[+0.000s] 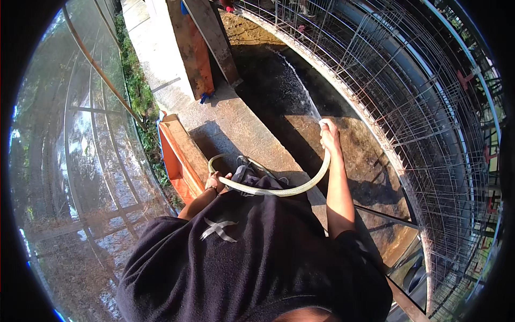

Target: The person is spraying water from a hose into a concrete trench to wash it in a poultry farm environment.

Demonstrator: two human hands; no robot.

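Observation:
A pale braided hose [277,191] bends in a wide loop across the front of my body. My right hand [330,136] is wrapped around its outlet end, and water [302,90] sprays from there away over the dark wet floor [261,76]. Lower down on the left, my left hand [217,182] grips the same hose close to my waist. Beyond that hand the hose curls down toward my feet, where part of it is hidden by my clothes.
A concrete ledge [245,124] runs beneath me beside the lower floor. Wire cages [386,76] rise behind a curved pale rim [346,96] on the right. Boards with orange sheeting [201,60] lean ahead; an orange-lined trough [179,169] sits left, near a translucent sheet wall [80,161].

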